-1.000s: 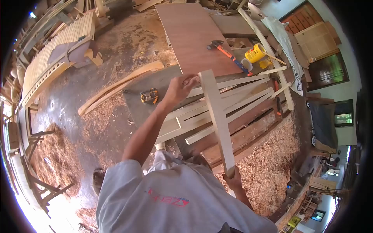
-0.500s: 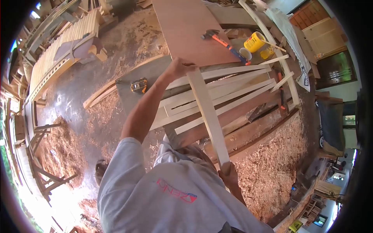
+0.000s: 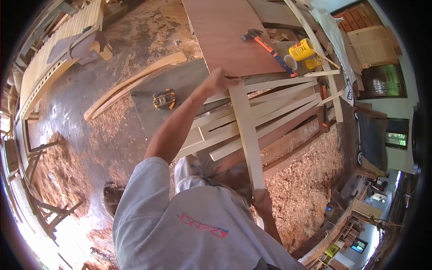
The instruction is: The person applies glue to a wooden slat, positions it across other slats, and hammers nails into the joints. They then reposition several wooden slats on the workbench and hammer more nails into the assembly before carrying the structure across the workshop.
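Note:
A pale flat wooden board (image 3: 246, 130) is held between my two hands, slanting across the bench in front of me. My left hand (image 3: 220, 82) is closed on its far end, thumb side toward the end grain. Near my body, my right hand (image 3: 263, 202) grips the board close to its lower end; some fingers are hidden. Beneath the board, several thin wooden slats (image 3: 274, 111) lie fanned out over brown sheets. Beyond my left hand rests a reddish plywood sheet (image 3: 225, 36), with an orange and blue hammer (image 3: 270, 50) on it.
A yellow container (image 3: 302, 49) lies on its side by a white lid (image 3: 290, 60). A black and yellow tape measure (image 3: 164, 99) sits left of my forearm. Curved wooden pieces (image 3: 135, 81) lie on the left. Wood shavings (image 3: 297, 193) cover the floor at right.
The view has shifted, so the bench things appear slightly to the right. Both hands keep their grip on the board, which stands a little more upright in view.

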`<action>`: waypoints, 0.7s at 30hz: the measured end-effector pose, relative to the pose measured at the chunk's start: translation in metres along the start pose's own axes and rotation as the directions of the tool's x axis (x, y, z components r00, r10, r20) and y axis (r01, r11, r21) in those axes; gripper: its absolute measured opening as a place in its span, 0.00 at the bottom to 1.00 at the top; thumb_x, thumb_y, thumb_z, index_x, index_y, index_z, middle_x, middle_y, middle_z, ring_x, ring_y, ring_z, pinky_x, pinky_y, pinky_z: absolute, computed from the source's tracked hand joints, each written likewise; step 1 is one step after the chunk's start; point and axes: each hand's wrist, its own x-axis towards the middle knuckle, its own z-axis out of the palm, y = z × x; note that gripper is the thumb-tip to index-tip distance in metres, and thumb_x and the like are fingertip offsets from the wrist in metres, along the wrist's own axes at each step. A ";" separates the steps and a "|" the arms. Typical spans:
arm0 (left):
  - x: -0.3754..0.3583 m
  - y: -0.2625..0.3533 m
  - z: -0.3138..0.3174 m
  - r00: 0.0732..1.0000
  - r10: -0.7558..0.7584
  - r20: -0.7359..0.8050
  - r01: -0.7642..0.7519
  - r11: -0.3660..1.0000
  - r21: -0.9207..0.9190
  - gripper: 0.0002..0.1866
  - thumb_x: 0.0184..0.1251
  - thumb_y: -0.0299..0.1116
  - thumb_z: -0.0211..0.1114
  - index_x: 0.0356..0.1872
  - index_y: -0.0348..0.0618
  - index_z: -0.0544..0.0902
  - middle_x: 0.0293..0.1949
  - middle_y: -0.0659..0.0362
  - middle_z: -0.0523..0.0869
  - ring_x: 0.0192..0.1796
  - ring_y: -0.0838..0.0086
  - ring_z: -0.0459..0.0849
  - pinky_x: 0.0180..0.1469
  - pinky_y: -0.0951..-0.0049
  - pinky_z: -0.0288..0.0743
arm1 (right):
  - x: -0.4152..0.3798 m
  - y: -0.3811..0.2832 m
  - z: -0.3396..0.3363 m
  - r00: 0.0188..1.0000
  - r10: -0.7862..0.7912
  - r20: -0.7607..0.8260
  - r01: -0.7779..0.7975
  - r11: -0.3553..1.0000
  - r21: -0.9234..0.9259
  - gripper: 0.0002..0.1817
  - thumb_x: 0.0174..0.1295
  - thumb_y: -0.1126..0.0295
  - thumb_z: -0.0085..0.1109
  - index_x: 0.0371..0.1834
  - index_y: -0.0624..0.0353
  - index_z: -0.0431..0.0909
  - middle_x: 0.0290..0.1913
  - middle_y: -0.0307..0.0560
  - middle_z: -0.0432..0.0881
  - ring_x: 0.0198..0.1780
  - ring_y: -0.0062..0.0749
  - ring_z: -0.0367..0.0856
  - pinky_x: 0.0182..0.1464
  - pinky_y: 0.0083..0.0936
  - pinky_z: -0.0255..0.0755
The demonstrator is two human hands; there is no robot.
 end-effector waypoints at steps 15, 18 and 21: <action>0.004 -0.031 0.005 0.999 0.034 -0.038 -0.040 0.986 -0.161 0.09 0.63 0.30 0.70 0.38 0.34 0.88 0.34 0.61 0.89 0.37 0.82 0.82 0.41 0.75 0.75 | 0.016 0.007 -0.012 0.993 -0.016 0.120 0.004 0.995 0.102 0.36 0.51 0.51 0.75 0.57 0.62 0.72 0.47 0.59 0.83 0.49 0.51 0.84 0.51 0.41 0.77; 0.000 -0.026 0.004 0.998 0.055 -0.041 -0.062 0.976 -0.209 0.10 0.62 0.32 0.70 0.38 0.34 0.89 0.32 0.60 0.89 0.35 0.81 0.83 0.39 0.75 0.75 | 0.018 0.015 -0.012 0.990 -0.065 0.122 0.057 0.996 0.071 0.35 0.52 0.54 0.75 0.57 0.62 0.72 0.47 0.58 0.83 0.49 0.51 0.84 0.51 0.42 0.77; -0.002 -0.018 0.004 0.998 0.049 -0.035 -0.054 0.984 -0.170 0.11 0.63 0.32 0.70 0.39 0.34 0.89 0.33 0.60 0.89 0.36 0.80 0.83 0.40 0.75 0.76 | 0.020 0.010 -0.018 0.987 -0.145 0.070 0.141 0.988 0.062 0.34 0.52 0.58 0.75 0.59 0.62 0.71 0.46 0.58 0.83 0.50 0.54 0.83 0.52 0.42 0.77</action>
